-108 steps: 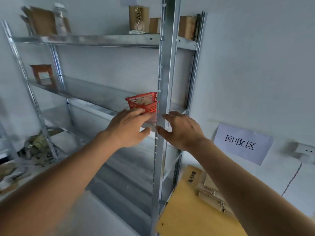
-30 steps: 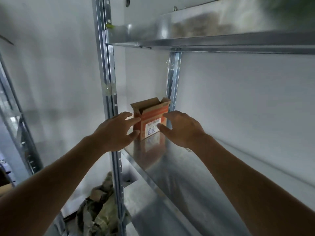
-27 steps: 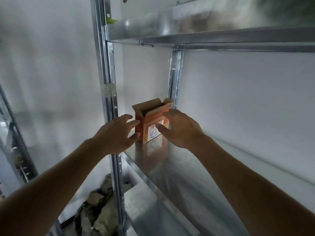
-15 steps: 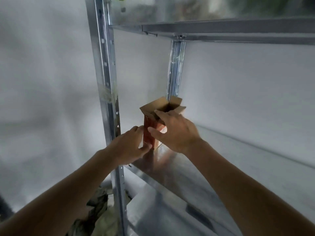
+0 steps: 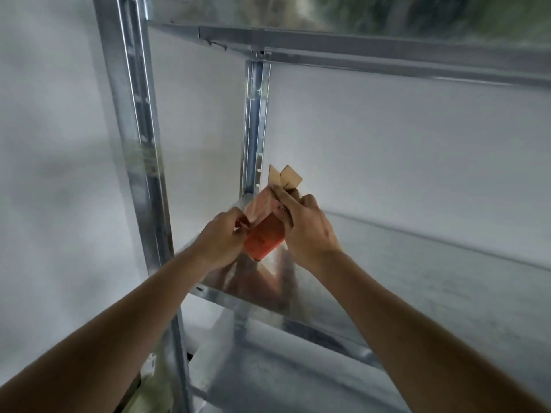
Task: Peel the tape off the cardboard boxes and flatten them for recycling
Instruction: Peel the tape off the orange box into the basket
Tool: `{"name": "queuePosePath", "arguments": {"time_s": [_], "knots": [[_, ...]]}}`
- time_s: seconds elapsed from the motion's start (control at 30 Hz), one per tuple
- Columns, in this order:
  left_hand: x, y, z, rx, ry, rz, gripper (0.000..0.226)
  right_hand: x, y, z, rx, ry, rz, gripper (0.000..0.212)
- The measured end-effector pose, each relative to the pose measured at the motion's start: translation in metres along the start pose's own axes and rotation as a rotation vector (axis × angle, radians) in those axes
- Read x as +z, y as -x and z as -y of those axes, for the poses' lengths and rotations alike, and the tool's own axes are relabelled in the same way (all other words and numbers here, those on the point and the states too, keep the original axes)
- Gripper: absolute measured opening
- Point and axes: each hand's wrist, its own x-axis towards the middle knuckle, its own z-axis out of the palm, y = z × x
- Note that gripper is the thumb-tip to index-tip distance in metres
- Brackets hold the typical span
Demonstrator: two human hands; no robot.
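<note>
Above shelf [image 5: 387, 293], tilted box [image 5: 265, 238], flaps [image 5: 284, 178] up-right

hands [image 5: 268, 234]: 2 | cardboard box [image 5: 265, 236]: 1 | shelf boards [image 5: 417, 281]: 3 | uprights [image 5: 140, 162]: 2

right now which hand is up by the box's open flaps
The right hand: it grips the orange cardboard box near its top, just below the brown flaps. The left hand holds the lower end.

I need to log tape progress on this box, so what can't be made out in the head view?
- Tape on the box: blurred, and covered by the left hand and right hand.
- Box's far side: hidden by the right hand.
- Upper shelf contents: blurred, cut off by the top edge.
</note>
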Motion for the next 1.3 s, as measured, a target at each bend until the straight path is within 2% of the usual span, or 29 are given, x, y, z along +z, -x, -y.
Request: {"name": "queuePosePath", "arguments": {"time_s": [0.07, 0.1, 0.17, 0.23, 0.37, 0.5, 0.57, 0.63, 0.73, 0.77, 0.87, 1.17, 1.3], "knots": [[0.011, -0.002, -0.007, -0.051, 0.154, 0.016, 0.014, -0.007, 0.013, -0.011, 0.062, -0.101, -0.098, 0.045], [0.016, -0.002, -0.015, -0.115, 0.316, 0.027, 0.013, -0.012, 0.019, -0.017, 0.097, -0.157, -0.158, 0.045], [0.027, -0.003, -0.034, -0.272, 0.68, 0.082, 0.02, -0.024, 0.031, -0.029, 0.155, -0.267, -0.271, 0.046], [0.037, -0.003, -0.058, -0.367, 0.931, 0.175, 0.031, -0.037, 0.048, -0.041, 0.178, -0.326, -0.342, 0.049], [0.062, 0.01, -0.117, -0.363, 1.126, 0.257, 0.034, -0.067, 0.084, -0.072, 0.182, -0.342, -0.371, 0.053], [0.094, 0.032, -0.181, -0.227, 1.037, 0.241, 0.021, -0.103, 0.128, -0.105, 0.22, -0.412, -0.401, 0.061], [0.115, 0.045, -0.213, -0.127, 0.952, 0.226, 0.018, -0.124, 0.154, -0.12, 0.311, -0.493, -0.472, 0.052], [0.136, 0.056, -0.243, 0.007, 0.8, 0.179, 0.028, -0.145, 0.179, -0.139, 0.419, -0.554, -0.557, 0.035], [0.172, 0.073, -0.291, 0.211, 0.555, 0.147, 0.066, -0.18, 0.212, -0.17, 0.557, -0.537, -0.568, 0.042], [0.184, 0.08, -0.308, 0.271, 0.471, 0.146, 0.071, -0.193, 0.224, -0.18, 0.591, -0.511, -0.561, 0.043], [0.224, 0.102, -0.357, 0.401, 0.346, 0.181, 0.067, -0.229, 0.263, -0.218, 0.663, -0.449, -0.579, 0.04], [0.331, 0.138, -0.461, 0.582, 0.155, 0.274, 0.07, -0.306, 0.349, -0.3, 0.823, -0.312, -0.559, 0.045], [0.365, 0.134, -0.484, 0.604, 0.073, 0.343, 0.068, -0.335, 0.369, -0.324, 0.864, -0.329, -0.536, 0.036]]}}
